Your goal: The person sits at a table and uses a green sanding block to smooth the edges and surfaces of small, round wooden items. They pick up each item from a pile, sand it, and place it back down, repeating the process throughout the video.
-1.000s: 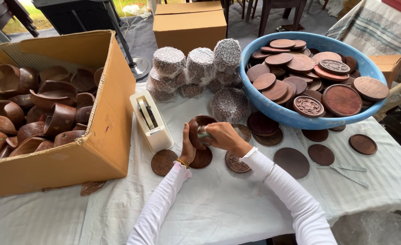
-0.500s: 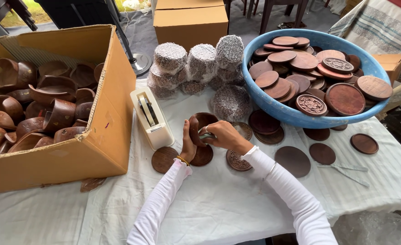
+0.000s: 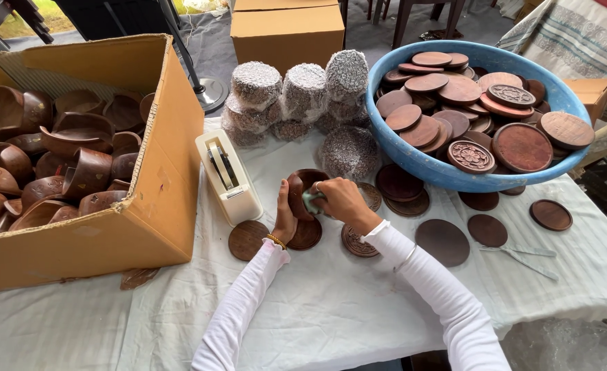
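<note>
My left hand [image 3: 284, 218] holds a dark brown wooden bowl [image 3: 302, 187] tilted on its side over the white tablecloth [image 3: 331, 309]. My right hand [image 3: 341, 200] presses a small pale green cloth [image 3: 312, 201] against the inside of that bowl. Flat round wooden lids lie around the hands: one [image 3: 248, 239] to the left, one [image 3: 306, 235] under the left hand, a carved one [image 3: 357, 243] by the right wrist.
A large cardboard box [image 3: 145, 199] full of wooden bowls stands at left. A white tape dispenser [image 3: 228, 177] sits beside it. Foam-wrapped bundles [image 3: 302, 93] stand behind. A blue basin [image 3: 455, 175] of wooden lids sits at right, with more lids [image 3: 442, 241] and tongs [image 3: 520, 255] nearby.
The hands stay on the bowl in the same spot; the right hand has shifted slightly inside it with the cloth. The view has moved a little.
</note>
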